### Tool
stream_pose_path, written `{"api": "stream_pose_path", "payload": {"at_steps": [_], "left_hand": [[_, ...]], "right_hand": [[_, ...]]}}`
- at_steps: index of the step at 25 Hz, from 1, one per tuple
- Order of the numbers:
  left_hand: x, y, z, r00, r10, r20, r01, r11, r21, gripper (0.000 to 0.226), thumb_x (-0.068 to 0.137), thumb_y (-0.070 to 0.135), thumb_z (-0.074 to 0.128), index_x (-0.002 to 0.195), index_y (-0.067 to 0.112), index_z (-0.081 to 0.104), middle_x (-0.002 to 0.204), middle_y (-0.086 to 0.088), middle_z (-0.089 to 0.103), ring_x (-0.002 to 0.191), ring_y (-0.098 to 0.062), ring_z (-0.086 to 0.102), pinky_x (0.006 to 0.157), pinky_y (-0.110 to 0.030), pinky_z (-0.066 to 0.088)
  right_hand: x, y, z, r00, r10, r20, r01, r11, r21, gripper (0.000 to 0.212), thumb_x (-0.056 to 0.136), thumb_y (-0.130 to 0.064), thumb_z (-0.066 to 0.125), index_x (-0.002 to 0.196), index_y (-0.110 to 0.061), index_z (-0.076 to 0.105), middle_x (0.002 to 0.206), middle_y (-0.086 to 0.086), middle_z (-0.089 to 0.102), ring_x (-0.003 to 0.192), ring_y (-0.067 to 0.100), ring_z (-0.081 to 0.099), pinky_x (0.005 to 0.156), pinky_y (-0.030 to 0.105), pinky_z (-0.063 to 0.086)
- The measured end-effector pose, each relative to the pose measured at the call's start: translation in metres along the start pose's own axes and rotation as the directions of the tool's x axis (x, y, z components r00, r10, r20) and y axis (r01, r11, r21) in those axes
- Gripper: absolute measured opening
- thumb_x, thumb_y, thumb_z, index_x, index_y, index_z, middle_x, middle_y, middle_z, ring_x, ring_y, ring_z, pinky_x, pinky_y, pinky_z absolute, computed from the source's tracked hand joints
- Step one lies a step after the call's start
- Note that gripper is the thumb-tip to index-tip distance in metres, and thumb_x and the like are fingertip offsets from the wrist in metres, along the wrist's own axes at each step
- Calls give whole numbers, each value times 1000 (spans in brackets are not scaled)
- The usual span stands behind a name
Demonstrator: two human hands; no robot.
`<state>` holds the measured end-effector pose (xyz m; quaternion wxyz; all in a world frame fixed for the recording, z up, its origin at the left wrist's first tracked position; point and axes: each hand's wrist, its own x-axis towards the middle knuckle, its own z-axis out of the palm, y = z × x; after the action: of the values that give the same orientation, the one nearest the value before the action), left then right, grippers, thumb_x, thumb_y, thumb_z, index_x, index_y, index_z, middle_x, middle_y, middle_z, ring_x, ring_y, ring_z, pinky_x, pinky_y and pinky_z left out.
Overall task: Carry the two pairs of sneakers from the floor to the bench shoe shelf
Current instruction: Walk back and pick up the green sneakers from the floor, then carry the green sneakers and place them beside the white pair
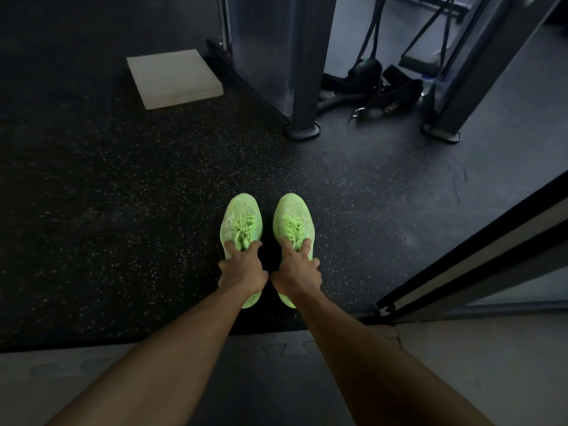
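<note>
Two neon green sneakers stand side by side on the dark speckled floor, toes pointing away from me. My left hand (242, 269) grips the collar of the left sneaker (242, 219), fingers over its laces. My right hand (298, 269) grips the collar of the right sneaker (292, 219) the same way. Both heels are partly hidden under my hands. A second pair and the bench shoe shelf are not in view.
A pale square pad (173, 78) lies on the floor at the back left. Grey machine posts (302, 87) with black straps and handles (378, 87) stand behind the sneakers. A dark-framed door edge (473, 256) runs along the right. Grey puzzle mats (276, 364) lie under my arms.
</note>
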<state>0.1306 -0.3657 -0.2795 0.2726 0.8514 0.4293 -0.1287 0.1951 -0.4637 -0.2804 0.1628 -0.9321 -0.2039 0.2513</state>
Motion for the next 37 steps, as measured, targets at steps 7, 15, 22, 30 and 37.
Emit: {"api": "stream_pose_path", "payload": {"at_steps": [7,15,22,30,37], "left_hand": [[-16,9,-28,936,140,-323,-128,990,58,79,88,23,72,150,46,28,160,-11,-11,130,-41,34,92,-55,51],[-25,21,-106,796,229,-561,-268,963,12,80,89,23,72,152,44,27,163,-14,-9,132,-46,34,97,-58,51],[-98,71,-258,772,252,-584,-277,960,47,74,91,20,68,150,44,29,163,-13,-9,136,-46,29,97,-62,48],[-272,138,-491,848,183,-497,-156,983,96,77,91,18,70,150,44,28,163,-14,-10,133,-46,33,98,-66,44],[-484,170,-617,963,-1,-269,15,999,49,74,91,21,68,149,44,30,161,-14,-4,127,-45,38,96,-63,41]], "right_hand": [[-11,-18,-32,945,-160,-286,143,986,-82,90,89,-19,64,153,-47,6,167,12,-9,135,50,28,89,64,49],[-23,-50,-107,824,-289,-487,259,957,-129,80,97,-22,55,155,-45,6,167,14,-4,134,47,32,89,64,50],[-95,-138,-231,837,-266,-478,242,964,-112,80,96,-19,57,155,-44,8,167,17,0,132,47,34,88,60,50],[-250,-266,-450,851,-302,-430,262,953,-151,81,97,-20,57,157,-42,8,167,17,-1,134,49,35,89,60,51],[-448,-315,-571,950,-152,-272,139,988,-67,82,96,-22,61,157,-42,10,166,16,0,130,46,37,88,57,50]]}}
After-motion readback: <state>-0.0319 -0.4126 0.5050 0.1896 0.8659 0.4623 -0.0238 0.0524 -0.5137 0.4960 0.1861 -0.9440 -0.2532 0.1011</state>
